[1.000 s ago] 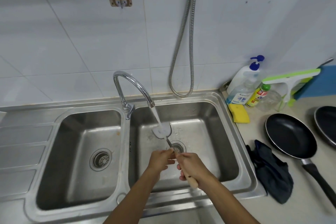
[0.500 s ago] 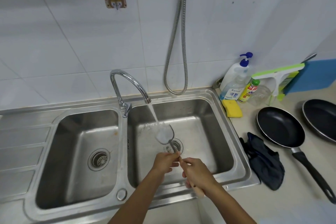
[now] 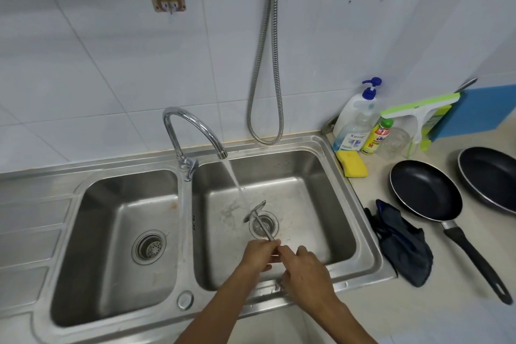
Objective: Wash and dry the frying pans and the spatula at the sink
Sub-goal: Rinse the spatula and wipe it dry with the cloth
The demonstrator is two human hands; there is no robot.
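Over the right basin of the double sink [image 3: 360, 204], both hands meet on the shaft of the spatula [image 3: 258, 218]: the left hand [image 3: 258, 255] pinches the metal stem between fingers and thumb, and the right hand [image 3: 305, 271] is curled around the handle end, which is hidden inside the fist. The spatula's blade is turned edge-on above the drain, touching the stream of water that runs from the tap [image 3: 192, 131]. On the surface to the right of the sink, a black frying pan [image 3: 424, 190] lies with its handle pointing toward the near edge, and a second frying pan [image 3: 488, 176] sits just beside it, partly cut off by the frame. A dark cloth [image 3: 402, 243] is crumpled between the sink rim and the first pan. A yellow sponge [image 3: 351, 163] rests at the sink's back corner, near a pump bottle [image 3: 357, 117].
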